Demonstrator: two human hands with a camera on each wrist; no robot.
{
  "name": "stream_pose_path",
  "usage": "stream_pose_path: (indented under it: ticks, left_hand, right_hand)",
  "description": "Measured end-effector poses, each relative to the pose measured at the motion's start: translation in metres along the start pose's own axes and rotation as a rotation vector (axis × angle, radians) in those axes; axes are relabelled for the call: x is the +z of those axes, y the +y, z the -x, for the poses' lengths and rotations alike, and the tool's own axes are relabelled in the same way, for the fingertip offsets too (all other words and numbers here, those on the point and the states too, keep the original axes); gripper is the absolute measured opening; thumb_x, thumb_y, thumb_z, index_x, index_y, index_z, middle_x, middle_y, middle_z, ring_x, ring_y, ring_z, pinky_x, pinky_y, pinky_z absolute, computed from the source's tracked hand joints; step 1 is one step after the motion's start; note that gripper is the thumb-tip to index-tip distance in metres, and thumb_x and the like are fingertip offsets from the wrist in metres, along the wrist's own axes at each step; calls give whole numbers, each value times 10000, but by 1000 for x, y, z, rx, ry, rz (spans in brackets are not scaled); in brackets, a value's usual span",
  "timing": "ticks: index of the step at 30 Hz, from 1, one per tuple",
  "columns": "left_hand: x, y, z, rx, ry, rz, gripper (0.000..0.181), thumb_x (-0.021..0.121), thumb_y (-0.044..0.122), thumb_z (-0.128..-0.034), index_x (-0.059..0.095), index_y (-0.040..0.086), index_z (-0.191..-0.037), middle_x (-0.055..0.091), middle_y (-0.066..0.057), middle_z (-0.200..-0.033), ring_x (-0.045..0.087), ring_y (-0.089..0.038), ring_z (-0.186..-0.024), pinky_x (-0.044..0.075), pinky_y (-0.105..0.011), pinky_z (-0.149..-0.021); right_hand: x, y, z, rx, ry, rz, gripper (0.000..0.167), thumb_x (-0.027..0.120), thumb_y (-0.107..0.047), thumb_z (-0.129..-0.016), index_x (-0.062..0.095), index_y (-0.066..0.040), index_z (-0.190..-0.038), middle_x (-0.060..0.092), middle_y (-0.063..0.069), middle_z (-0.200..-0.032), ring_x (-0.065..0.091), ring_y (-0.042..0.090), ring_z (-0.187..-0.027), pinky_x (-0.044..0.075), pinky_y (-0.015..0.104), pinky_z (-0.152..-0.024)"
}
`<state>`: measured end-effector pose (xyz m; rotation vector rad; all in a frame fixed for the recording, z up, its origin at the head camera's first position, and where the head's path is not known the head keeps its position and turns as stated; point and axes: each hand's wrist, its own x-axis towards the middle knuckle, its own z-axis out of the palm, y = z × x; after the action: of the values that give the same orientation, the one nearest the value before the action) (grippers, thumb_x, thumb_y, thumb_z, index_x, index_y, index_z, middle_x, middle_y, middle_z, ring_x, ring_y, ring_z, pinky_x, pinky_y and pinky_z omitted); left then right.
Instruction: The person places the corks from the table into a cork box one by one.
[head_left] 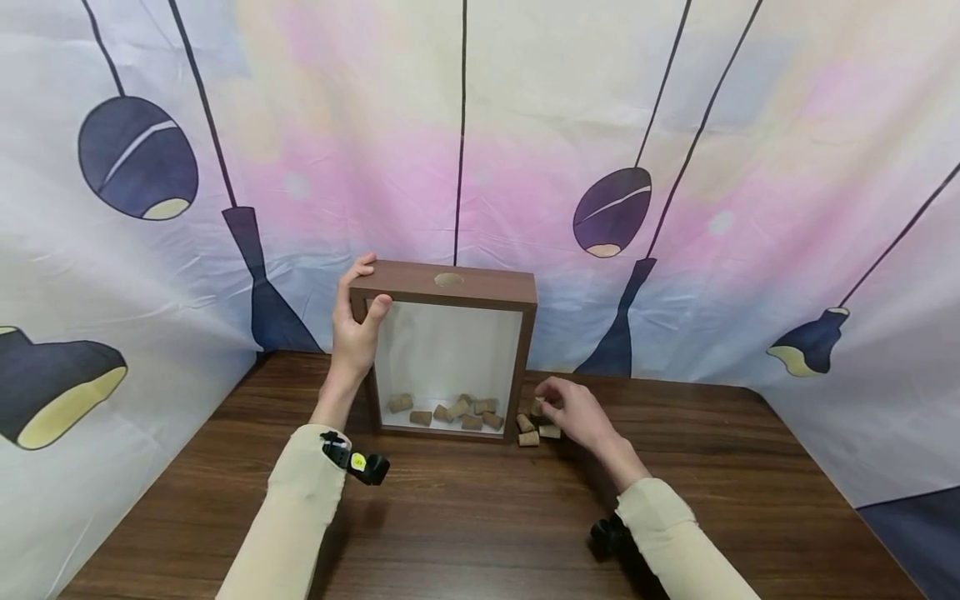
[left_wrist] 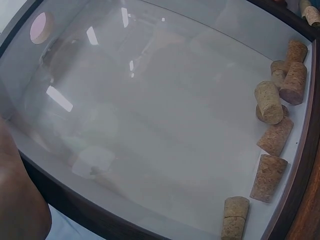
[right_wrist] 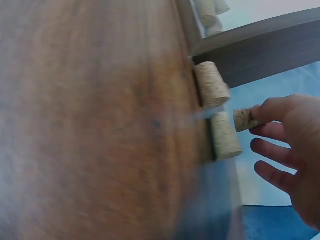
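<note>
Head view: the brown box (head_left: 487,289) stands upright at the centre of the frame, its clear front pane (head_left: 442,350) towards me and a round hole (head_left: 449,280) in its top.
Left hand: my left hand (head_left: 354,333) is clamped on the box's upper left corner, thumb against the front edge, other fingers reaching round behind it.
Right hand: my right hand (head_left: 581,412) is right of centre in the lower half, near the box's lower right corner; thumb and a finger pinch one cork, and the lower fingers lie apart from it.
Held cork: the held cork (right_wrist: 244,120) sits right of centre in the right wrist view, just beside the loose ones but apart from them.
Loose corks: a small group of loose corks (head_left: 528,438) lies on the dark wooden table (head_left: 465,533), just right of the box's lower right corner.
Corks inside: behind the pane, the inside corks (head_left: 471,423) lie along the bottom, most of them bunched towards the lower right; the left wrist view has them down its right side, some overlapping.
Backdrop: a pastel cloth (head_left: 375,150) printed with dark lamps hangs across the upper half.
Sleeves: cream sleeves (head_left: 300,500), a black camera (head_left: 367,468) at each wrist.
</note>
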<state>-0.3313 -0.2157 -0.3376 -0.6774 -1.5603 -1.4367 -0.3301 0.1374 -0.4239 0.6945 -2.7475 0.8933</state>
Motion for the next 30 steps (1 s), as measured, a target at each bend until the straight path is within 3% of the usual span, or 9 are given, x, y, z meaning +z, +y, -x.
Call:
stream_pose_path:
  ticks: [9,20,30]
  left_hand:
    - [1,44,-6,-76,-28,-10,506,646,260,-957,447,-106,-1244,426,-247,-1482,323,-288,-1459,153,-496,-1203]
    - [7,50,-7,-88,0,-67,531,570,339,-983,439,-115,-1225,443,-259,-1454,319,-317,-1443,167,-532,-1180]
    - [7,44,-4,-17,-9,-64,669,560,486,-989,443,-116,-1257,434,-273,-1449,348,-315,-1431,210,-495,-1175]
  right_hand:
    - [-34,-13,-4,-95,90,7,180,671,-102,-948,693,-71,-1123,723,73,-1065,695,215,-938,566,398,-808]
    - [-81,-40,-9,-197,220,32,163,680,-90,-939,702,-56,-1098,718,91,-1036,663,212,-904,565,401,-725]
    - [-116,-62,-12,-298,360,53,146,682,-69,-924,715,-60,-1067,726,90,-1010,636,237,-882,503,391,-686]
